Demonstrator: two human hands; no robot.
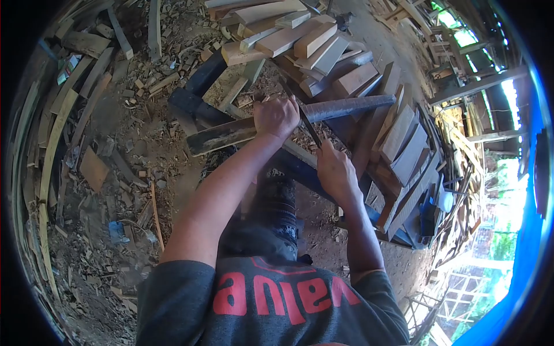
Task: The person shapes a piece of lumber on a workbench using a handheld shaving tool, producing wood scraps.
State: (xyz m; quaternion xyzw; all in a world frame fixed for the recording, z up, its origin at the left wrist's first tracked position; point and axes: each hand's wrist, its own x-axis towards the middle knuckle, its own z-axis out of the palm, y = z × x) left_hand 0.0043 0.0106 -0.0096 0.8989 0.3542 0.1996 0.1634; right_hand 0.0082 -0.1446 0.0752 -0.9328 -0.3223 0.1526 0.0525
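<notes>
A long tapered piece of wood [352, 107] lies crosswise in front of me, its dark rough end to the left and its smooth, narrower end to the right. My left hand [277, 118] is closed around its middle. A long, narrow dark file [309, 126] crosses the wood right beside that hand. Closed on the file's near end is my right hand [336, 167], a little to the right and nearer to me. The file's far end shows past the wood.
Stacked wood pieces [398, 150] rise at the right and more cut blocks [300, 34] lie at the top. A dark beam frame [193, 101] stands beneath the work. Long boards [52, 150] line the left, and chips and scraps cover the ground [127, 173].
</notes>
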